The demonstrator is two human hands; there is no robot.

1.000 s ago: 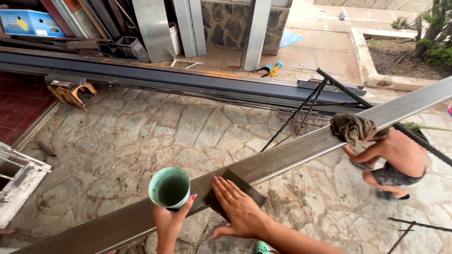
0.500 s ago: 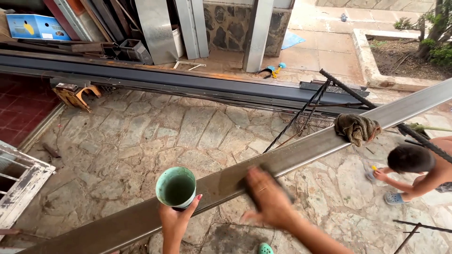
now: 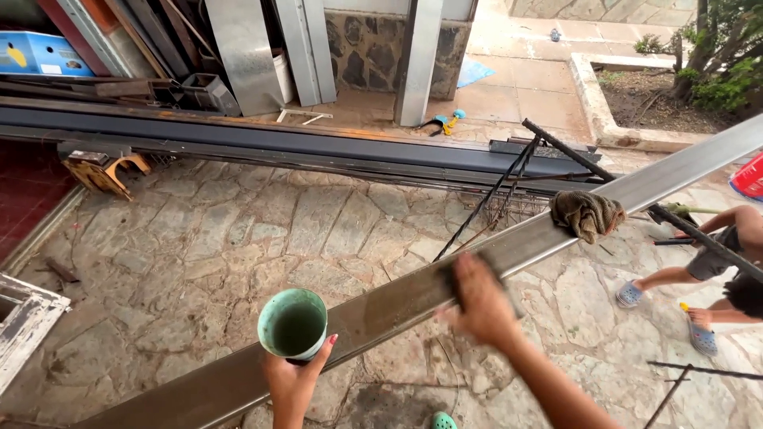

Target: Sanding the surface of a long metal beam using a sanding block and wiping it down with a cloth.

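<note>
A long grey metal beam (image 3: 636, 191) runs diagonally from lower left to upper right. My left hand (image 3: 292, 380) holds a green cup (image 3: 292, 324) upright just below the beam. My right hand (image 3: 480, 303), blurred by motion, presses a dark flat pad (image 3: 447, 276) onto the beam's top face near its middle. A crumpled brownish rag (image 3: 586, 214) lies draped over the beam farther up to the right.
Stone paving lies below. Dark steel beams (image 3: 278, 147) rest along the back, with metal sheets (image 3: 246, 56) leaning behind. Thin black rods (image 3: 493, 195) cross near the beam. Another person's legs in blue sandals (image 3: 699, 278) are at the right. A white frame (image 3: 20, 326) sits at the left.
My right hand has slid the dark pad up along the beam toward the right. The cup stays held in the left hand. The person at the right has shifted, now mostly out of view.
</note>
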